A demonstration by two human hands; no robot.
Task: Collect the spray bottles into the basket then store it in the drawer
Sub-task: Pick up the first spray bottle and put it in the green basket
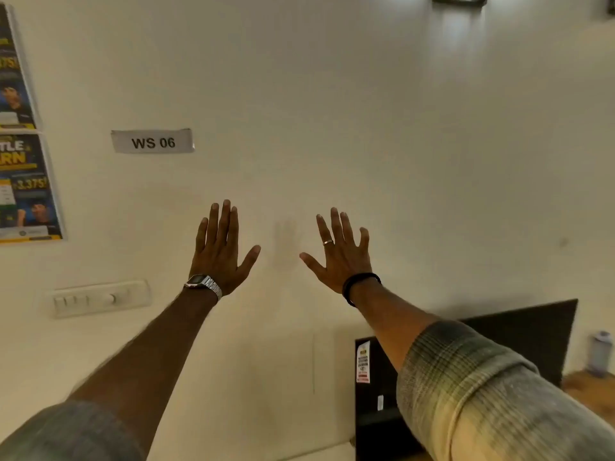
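Both arms are stretched forward and up toward a plain cream wall (332, 111), with the backs of the hands facing the camera. The left hand (221, 251) has its fingers spread flat and grasps nothing; a silver wristwatch (203, 283) sits on its wrist. The right hand (341, 252) is also spread wide with nothing in it; it wears a ring (327, 241) on one finger and a dark band (361, 284) around the wrist. The two hands are apart from each other, at about the same height, and I cannot tell if they touch the wall or only hover before it. Above and to the left of the left hand there is a label reading "WS 06" (153, 141), and farther left hang two posters (23, 184). Below and to the left of the left wrist is a white switch panel (100, 297). Below the right forearm stands a dark monitor (519, 334), partly hidden by the plaid sleeve (482, 394). Far to the right of the right arm, beside the monitor, a pale bottle (600, 354) stands on a wooden surface (589, 390); it is blurred, so I cannot tell if it is a spray bottle. No basket or drawer is visible in this view.
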